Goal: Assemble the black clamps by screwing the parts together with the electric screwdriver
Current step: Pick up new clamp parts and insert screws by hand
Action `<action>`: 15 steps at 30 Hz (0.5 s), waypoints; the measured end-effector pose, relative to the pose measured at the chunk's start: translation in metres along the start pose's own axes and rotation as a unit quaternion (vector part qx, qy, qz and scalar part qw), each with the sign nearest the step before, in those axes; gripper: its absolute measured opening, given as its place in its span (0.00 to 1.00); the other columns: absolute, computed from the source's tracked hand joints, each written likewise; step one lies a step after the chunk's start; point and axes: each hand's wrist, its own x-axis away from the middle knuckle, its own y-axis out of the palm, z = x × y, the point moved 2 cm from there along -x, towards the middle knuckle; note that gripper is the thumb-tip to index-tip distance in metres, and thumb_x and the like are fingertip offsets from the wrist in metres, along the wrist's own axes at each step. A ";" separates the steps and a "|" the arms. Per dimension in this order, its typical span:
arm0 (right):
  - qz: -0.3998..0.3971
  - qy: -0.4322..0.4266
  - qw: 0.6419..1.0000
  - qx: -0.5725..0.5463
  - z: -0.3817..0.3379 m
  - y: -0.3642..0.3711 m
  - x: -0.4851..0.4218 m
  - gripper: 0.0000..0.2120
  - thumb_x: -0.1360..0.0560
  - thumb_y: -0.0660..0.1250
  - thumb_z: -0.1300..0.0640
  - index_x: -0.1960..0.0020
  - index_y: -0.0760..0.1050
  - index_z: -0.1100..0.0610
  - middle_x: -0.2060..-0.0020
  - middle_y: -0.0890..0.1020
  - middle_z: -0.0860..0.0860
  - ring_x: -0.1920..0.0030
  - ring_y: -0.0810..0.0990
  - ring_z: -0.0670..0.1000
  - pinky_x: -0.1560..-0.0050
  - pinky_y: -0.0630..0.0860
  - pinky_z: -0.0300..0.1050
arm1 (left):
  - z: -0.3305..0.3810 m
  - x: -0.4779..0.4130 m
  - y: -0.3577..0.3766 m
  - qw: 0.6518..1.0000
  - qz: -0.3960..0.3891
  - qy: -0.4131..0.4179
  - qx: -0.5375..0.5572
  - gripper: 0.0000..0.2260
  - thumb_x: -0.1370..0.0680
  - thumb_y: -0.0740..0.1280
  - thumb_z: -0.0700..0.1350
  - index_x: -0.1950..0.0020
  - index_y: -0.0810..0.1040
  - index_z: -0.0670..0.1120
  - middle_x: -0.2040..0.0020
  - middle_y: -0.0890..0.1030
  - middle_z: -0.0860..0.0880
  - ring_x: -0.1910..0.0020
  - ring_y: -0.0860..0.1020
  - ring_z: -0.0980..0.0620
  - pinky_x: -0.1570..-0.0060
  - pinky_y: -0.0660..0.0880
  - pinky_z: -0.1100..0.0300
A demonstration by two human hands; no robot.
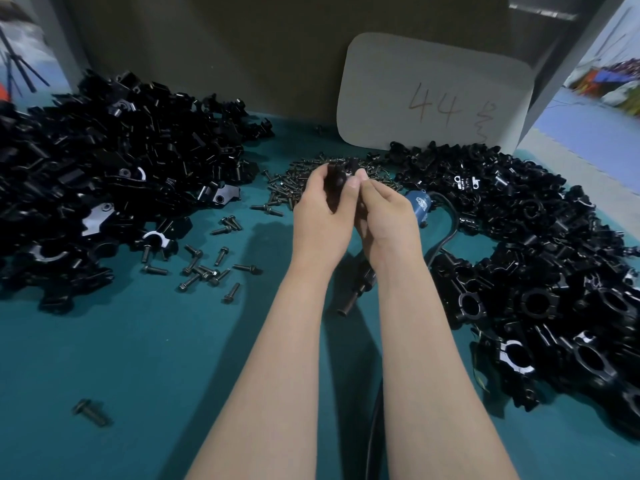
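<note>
My left hand (320, 216) grips a black clamp part (335, 183) raised above the table's middle. My right hand (388, 220) meets it from the right, its thumb and fingers pinching the same part near the top. The electric screwdriver (420, 202), blue-bodied with a black cord, lies on the teal table behind my right hand; its black tip (356, 296) shows between my forearms. A heap of loose screws (294, 183) lies just beyond my hands. Whether a screw is between my fingers is hidden.
A large pile of unassembled black clamp parts (114, 168) fills the left. Assembled black clamps (540, 265) heap on the right. Scattered screws (204, 268) lie on the teal mat (156, 358). A grey card marked 44 (433, 95) leans at the back.
</note>
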 end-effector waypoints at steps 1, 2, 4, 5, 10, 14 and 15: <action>-0.005 0.000 1.000 -0.004 0.000 0.000 0.000 0.11 0.21 0.64 0.57 0.59 0.82 0.55 0.62 0.85 0.51 0.57 0.82 0.48 0.48 0.80 0.42 | 0.000 0.000 0.000 1.000 0.000 0.007 -0.017 0.19 0.20 0.64 0.51 0.30 0.70 0.46 0.48 0.78 0.55 0.48 0.77 0.58 0.52 0.70 0.74; -0.009 0.001 1.000 -0.012 0.000 -0.001 0.000 0.11 0.21 0.64 0.57 0.59 0.82 0.55 0.63 0.85 0.50 0.58 0.83 0.47 0.50 0.80 0.41 | -0.001 0.001 0.000 1.000 0.001 0.009 -0.027 0.20 0.20 0.64 0.50 0.29 0.69 0.46 0.47 0.77 0.56 0.47 0.76 0.58 0.50 0.69 0.73; -0.020 0.004 0.999 -0.026 0.001 -0.002 -0.001 0.11 0.21 0.63 0.58 0.58 0.82 0.56 0.64 0.85 0.49 0.60 0.83 0.45 0.52 0.80 0.39 | -0.002 0.001 0.000 0.999 0.001 0.009 -0.038 0.21 0.19 0.64 0.49 0.27 0.67 0.45 0.47 0.74 0.58 0.46 0.73 0.60 0.52 0.66 0.78; -0.026 0.003 0.999 -0.029 0.001 -0.003 -0.001 0.11 0.20 0.63 0.59 0.57 0.82 0.56 0.64 0.85 0.49 0.60 0.83 0.45 0.53 0.80 0.39 | -0.002 0.000 0.000 0.999 0.001 0.013 -0.043 0.21 0.19 0.63 0.49 0.27 0.67 0.45 0.48 0.73 0.58 0.47 0.72 0.61 0.54 0.65 0.81; -0.034 0.008 0.999 -0.040 0.003 -0.004 -0.003 0.10 0.20 0.63 0.59 0.55 0.81 0.58 0.62 0.85 0.50 0.59 0.84 0.46 0.51 0.80 0.40 | -0.005 -0.001 0.000 0.998 -0.004 0.025 -0.063 0.23 0.19 0.62 0.49 0.25 0.65 0.45 0.46 0.72 0.57 0.46 0.69 0.62 0.58 0.61 0.87; -0.029 0.008 0.999 -0.033 0.004 -0.003 -0.003 0.09 0.21 0.63 0.59 0.56 0.81 0.58 0.63 0.85 0.50 0.59 0.83 0.47 0.52 0.80 0.41 | -0.005 -0.001 -0.001 0.998 -0.010 0.024 -0.060 0.23 0.19 0.62 0.50 0.25 0.65 0.45 0.45 0.73 0.56 0.46 0.69 0.63 0.58 0.61 0.87; -0.025 0.006 0.999 -0.028 0.003 -0.003 -0.003 0.10 0.21 0.64 0.59 0.57 0.82 0.57 0.63 0.85 0.51 0.59 0.83 0.47 0.51 0.80 0.41 | -0.003 -0.001 -0.001 0.998 -0.011 0.023 -0.059 0.23 0.19 0.63 0.50 0.26 0.66 0.45 0.46 0.73 0.57 0.46 0.70 0.63 0.58 0.62 0.85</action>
